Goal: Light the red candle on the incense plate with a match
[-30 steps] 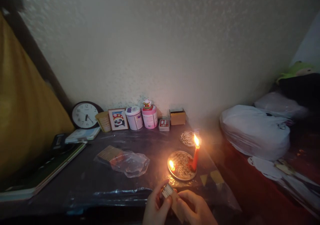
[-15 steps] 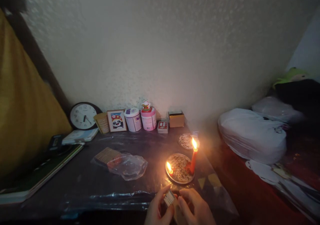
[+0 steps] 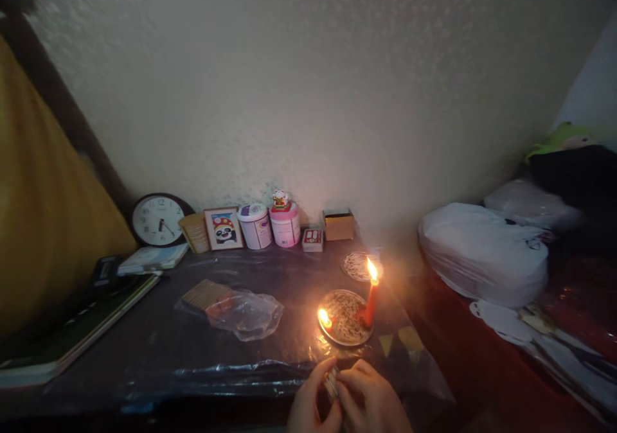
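Low at the front edge of the table, my left hand (image 3: 311,397) is closed around a small matchbox (image 3: 330,383) whose pale sticks show at its open end. My right hand (image 3: 369,394) is pressed against the box from the other side, its fingers bent and closed at the sticks. The fingers cover most of the box, so whether a single stick is pinched is hidden. Just beyond stands a round plate (image 3: 344,304) strewn with burnt sticks. A tall red candle (image 3: 371,304) burns upright at its right, and a short candle stub (image 3: 326,321) burns at its left.
Behind the plate lies a dish of pale sticks (image 3: 355,266). A clear plastic bag (image 3: 248,314) and a ribbed brown piece (image 3: 207,293) lie left. Along the wall stand a clock (image 3: 159,220), a picture frame (image 3: 223,229), tins (image 3: 285,225) and a cardboard box (image 3: 338,225).
My hands have drawn closer together. The right fingers have moved left onto the matchbox, covering more of its sticks. The view has shifted slightly.
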Demonstrator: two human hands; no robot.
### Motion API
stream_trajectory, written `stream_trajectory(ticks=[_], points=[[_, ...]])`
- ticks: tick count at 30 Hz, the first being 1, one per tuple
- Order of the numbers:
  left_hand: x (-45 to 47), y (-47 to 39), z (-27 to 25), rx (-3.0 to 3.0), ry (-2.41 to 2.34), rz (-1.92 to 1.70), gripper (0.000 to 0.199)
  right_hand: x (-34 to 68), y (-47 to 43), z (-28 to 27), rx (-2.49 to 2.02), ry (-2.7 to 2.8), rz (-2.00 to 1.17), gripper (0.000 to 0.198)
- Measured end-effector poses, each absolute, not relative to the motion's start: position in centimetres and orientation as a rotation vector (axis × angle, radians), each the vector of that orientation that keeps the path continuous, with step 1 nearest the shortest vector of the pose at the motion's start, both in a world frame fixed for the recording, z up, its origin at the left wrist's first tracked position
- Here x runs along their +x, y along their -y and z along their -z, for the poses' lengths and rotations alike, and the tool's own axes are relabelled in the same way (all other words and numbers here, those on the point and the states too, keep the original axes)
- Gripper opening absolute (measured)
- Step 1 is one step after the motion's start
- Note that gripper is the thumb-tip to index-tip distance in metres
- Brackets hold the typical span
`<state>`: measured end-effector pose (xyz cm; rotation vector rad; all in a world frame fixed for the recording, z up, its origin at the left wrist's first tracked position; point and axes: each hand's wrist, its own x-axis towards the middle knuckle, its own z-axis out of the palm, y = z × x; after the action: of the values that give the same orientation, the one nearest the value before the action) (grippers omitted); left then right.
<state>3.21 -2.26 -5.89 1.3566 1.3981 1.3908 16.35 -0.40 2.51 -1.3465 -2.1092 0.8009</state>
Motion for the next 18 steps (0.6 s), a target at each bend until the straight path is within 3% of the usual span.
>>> stream_trajectory(ticks=[8,18], points=[[3.0,2.9,5.4,1.552,-1.547,-1.313,0.046,16.2,0.7,-3.2,-1.471,2.159,-0.682,0.024],[3.0,2.3,6.6,1.438,-1.359,-1.363,0.047,16.3,0.5,-2.8,-1.444,2.085,-0.778,0.02]])
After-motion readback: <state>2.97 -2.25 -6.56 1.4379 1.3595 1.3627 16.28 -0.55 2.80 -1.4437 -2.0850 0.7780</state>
